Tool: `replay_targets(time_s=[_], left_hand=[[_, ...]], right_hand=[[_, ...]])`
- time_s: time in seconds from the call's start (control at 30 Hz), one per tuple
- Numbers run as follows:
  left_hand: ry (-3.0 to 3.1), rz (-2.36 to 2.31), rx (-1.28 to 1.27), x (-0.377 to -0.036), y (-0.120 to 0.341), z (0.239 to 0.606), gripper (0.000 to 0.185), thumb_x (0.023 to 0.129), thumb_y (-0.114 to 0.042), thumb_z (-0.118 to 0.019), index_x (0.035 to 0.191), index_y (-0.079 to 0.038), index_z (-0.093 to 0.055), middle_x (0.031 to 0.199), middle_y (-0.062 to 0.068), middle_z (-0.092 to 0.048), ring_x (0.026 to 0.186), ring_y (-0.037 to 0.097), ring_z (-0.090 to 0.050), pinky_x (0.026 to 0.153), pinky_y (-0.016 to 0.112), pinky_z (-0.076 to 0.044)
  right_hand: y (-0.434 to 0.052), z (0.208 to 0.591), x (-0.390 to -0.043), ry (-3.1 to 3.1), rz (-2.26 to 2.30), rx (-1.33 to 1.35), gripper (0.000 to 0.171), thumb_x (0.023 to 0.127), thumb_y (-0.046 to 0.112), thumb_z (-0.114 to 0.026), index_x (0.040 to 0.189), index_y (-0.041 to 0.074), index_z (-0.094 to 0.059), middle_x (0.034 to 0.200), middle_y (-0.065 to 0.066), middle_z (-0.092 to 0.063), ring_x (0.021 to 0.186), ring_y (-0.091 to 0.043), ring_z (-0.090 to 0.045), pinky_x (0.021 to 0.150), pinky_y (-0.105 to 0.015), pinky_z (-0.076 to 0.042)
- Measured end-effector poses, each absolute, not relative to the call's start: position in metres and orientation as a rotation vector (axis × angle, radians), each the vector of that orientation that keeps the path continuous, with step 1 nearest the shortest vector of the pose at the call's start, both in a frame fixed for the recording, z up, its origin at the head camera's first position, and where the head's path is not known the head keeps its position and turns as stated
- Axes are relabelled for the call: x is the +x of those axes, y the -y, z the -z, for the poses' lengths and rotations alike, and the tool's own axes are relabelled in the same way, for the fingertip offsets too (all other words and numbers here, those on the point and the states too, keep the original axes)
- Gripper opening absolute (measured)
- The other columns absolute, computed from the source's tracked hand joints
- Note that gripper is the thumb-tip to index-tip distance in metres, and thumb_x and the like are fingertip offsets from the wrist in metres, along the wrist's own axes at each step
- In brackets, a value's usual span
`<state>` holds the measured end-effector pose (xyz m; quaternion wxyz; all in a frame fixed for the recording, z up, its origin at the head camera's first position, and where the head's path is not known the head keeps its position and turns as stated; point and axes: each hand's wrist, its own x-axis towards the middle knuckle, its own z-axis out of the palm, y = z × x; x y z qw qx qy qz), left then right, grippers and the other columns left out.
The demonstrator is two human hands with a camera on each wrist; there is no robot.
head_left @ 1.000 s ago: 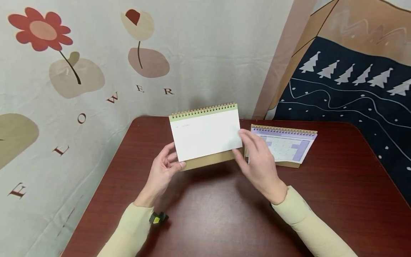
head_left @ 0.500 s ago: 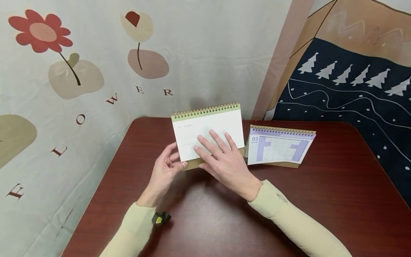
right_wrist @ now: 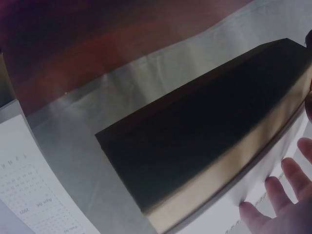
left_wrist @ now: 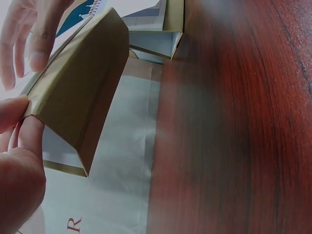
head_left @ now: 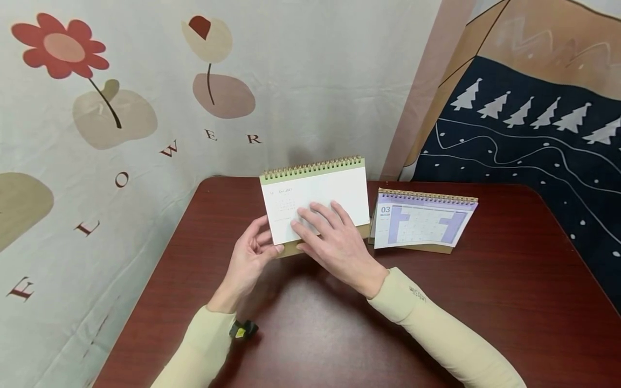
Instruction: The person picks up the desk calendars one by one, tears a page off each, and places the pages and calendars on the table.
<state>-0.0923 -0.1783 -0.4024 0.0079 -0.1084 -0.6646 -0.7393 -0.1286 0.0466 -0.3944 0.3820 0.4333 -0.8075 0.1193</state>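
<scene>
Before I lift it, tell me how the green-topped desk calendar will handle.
The green-topped desk calendar is probably light: the left hand steadies it by one corner. Its folded card base looks stiff, but hollow, so likely tippy. The spiral-bound pages may flop when tilted.

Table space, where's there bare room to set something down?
The table shows bare wood right of the right hand, in front of the purple calendar. It is crowded at the back, around the green calendar and left hand.

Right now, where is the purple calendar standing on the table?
In the head view the purple calendar stands on the dark red table, on the person's right, just beside the green-topped calendar that both hands hold.
</scene>
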Motion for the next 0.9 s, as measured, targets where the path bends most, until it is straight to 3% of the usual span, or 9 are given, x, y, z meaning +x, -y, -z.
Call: replay_targets(time_s=[0.6, 0.9], left_hand=[[2.098, 2.283, -0.338, -0.0937, 0.178, 0.4046, 0.064, 0.086, 0.023, -0.06, 0.146, 0.006, -0.043, 0.115, -0.003, -0.076, 0.089, 0.015, -0.076, 0.077, 0.025, -0.059], [2.062, 2.286, -0.401, -0.0945, 0.1787, 0.4063, 0.065, 0.084, 0.027, -0.057, 0.145, 0.013, -0.038, 0.117, -0.005, -0.075, 0.093, 0.014, -0.075, 0.078, 0.025, -0.059]], right_hand=[[-0.0448, 0.3939, -0.1313, 2.028, -0.336, 1.061, 0.033, 0.098, 0.034, -0.072, 0.127, 0.016, -0.072, 0.135, -0.005, -0.066, 0.13, -0.029, -0.055, 0.109, -0.053, -0.042], [-0.0479, 0.3947, -0.1318, 2.025, -0.365, 1.083, 0.031, 0.099, 0.033, -0.071, 0.125, 0.016, -0.072, 0.135, -0.005, -0.066, 0.132, -0.029, -0.055, 0.11, -0.052, -0.042]])
